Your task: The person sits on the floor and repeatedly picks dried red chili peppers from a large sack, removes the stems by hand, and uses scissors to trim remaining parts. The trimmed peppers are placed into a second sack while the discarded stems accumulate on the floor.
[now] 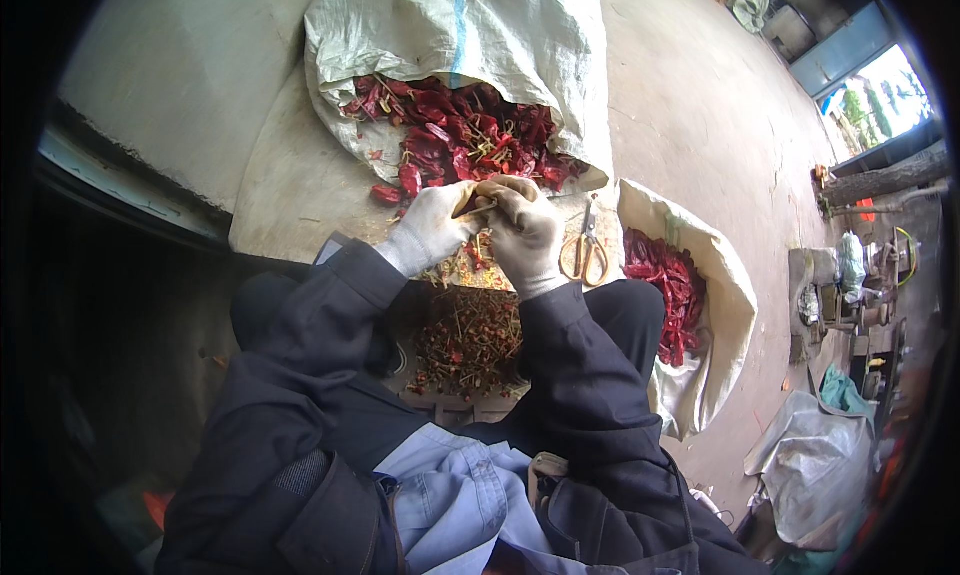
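Note:
My left hand [435,222] and my right hand [523,222], both in whitish work gloves, meet over the near part of a low board [281,219]. Between their fingers is a thin pale stem; what it belongs to is mostly hidden by the gloves. Just beyond them, dried red chili peppers [442,136] spill from the mouth of a white woven sack [525,42]. Scissors [587,249] with yellowish handles lie right of my right hand. Below my hands, seeds and red bits cover the board's edge, above a heap of stems and pepper caps [466,342].
At the right, an open pale sack [720,290] holds more red peppers [667,290]. Farther right are a grey plastic sheet [814,462], a metal machine [862,297] and wooden logs [885,177]. My knees flank the stem heap.

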The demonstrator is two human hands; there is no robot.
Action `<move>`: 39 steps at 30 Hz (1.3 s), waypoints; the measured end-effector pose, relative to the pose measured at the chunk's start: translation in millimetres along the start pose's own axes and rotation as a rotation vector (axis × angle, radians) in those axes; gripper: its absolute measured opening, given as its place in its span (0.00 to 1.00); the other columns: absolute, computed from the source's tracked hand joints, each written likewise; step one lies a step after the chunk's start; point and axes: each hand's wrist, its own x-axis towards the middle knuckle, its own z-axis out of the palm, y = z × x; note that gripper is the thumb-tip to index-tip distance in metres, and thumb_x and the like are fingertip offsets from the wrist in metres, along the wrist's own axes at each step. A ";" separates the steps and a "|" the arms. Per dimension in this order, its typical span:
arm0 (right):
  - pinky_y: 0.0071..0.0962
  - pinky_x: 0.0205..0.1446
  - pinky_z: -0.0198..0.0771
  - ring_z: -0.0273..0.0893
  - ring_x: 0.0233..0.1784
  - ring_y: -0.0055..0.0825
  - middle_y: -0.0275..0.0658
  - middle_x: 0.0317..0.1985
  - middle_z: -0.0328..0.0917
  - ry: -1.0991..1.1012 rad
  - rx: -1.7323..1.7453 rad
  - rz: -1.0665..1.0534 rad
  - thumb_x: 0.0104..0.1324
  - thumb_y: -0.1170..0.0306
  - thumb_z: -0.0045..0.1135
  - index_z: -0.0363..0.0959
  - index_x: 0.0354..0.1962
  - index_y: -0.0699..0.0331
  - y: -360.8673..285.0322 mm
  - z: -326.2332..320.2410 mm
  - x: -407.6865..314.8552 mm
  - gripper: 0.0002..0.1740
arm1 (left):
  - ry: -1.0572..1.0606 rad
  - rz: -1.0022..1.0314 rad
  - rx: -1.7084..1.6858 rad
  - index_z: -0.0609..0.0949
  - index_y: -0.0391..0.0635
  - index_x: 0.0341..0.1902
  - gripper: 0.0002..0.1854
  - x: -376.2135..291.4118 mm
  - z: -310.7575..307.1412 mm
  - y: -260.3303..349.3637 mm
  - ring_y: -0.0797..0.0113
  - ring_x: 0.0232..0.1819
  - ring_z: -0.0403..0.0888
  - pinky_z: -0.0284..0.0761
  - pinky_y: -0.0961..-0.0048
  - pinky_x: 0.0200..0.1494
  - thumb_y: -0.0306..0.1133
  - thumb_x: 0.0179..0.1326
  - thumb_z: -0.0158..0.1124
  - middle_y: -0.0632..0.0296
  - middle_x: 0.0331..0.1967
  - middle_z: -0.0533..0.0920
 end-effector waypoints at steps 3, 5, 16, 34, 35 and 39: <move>0.26 0.44 0.82 0.87 0.39 0.31 0.43 0.39 0.86 0.016 0.043 -0.055 0.57 0.88 0.64 0.84 0.39 0.69 -6.8 0.9 2.7 0.13 | -0.080 -0.214 -0.087 0.83 0.36 0.51 0.13 -8.7 -5.8 7.2 0.73 0.36 0.83 0.78 0.68 0.42 0.31 0.68 0.67 0.50 0.35 0.87; 0.25 0.44 0.83 0.87 0.39 0.30 0.42 0.39 0.86 0.020 0.099 -0.060 0.60 0.87 0.64 0.84 0.40 0.69 -9.2 1.4 3.6 0.11 | -0.058 -0.102 0.064 0.84 0.36 0.49 0.12 -11.6 -8.9 10.6 0.70 0.36 0.86 0.78 0.67 0.41 0.32 0.67 0.68 0.46 0.34 0.87; 0.16 0.32 0.69 0.75 0.27 0.17 0.35 0.30 0.83 -0.109 0.963 0.786 0.73 0.72 0.60 0.82 0.39 0.71 9.0 -3.9 0.5 0.09 | -0.277 0.372 0.446 0.85 0.40 0.45 0.10 -15.5 -30.9 4.0 0.43 0.40 0.86 0.82 0.60 0.42 0.29 0.62 0.70 0.44 0.34 0.85; 0.42 0.48 0.80 0.86 0.42 0.46 0.47 0.36 0.87 -0.902 -0.429 0.384 0.68 0.56 0.62 0.86 0.41 0.58 22.5 -0.9 -18.9 0.15 | 0.239 -0.559 0.853 0.88 0.47 0.42 0.24 30.7 -86.6 -95.4 0.47 0.46 0.87 0.80 0.57 0.50 0.54 0.53 0.78 0.49 0.41 0.89; 0.42 0.48 0.80 0.86 0.42 0.46 0.47 0.36 0.87 -0.912 -0.436 0.379 0.68 0.56 0.62 0.86 0.41 0.58 22.4 -0.1 -19.4 0.15 | 0.241 -0.562 0.822 0.88 0.47 0.41 0.23 34.7 -85.1 -99.3 0.47 0.46 0.87 0.80 0.57 0.50 0.53 0.53 0.78 0.49 0.41 0.89; 0.44 0.47 0.79 0.86 0.41 0.47 0.48 0.35 0.86 -0.889 -0.404 0.357 0.69 0.57 0.62 0.86 0.40 0.58 23.6 -0.9 -21.0 0.14 | 0.279 -0.570 0.643 0.88 0.47 0.40 0.20 44.8 -76.7 -115.6 0.52 0.42 0.88 0.81 0.60 0.47 0.48 0.50 0.80 0.51 0.38 0.89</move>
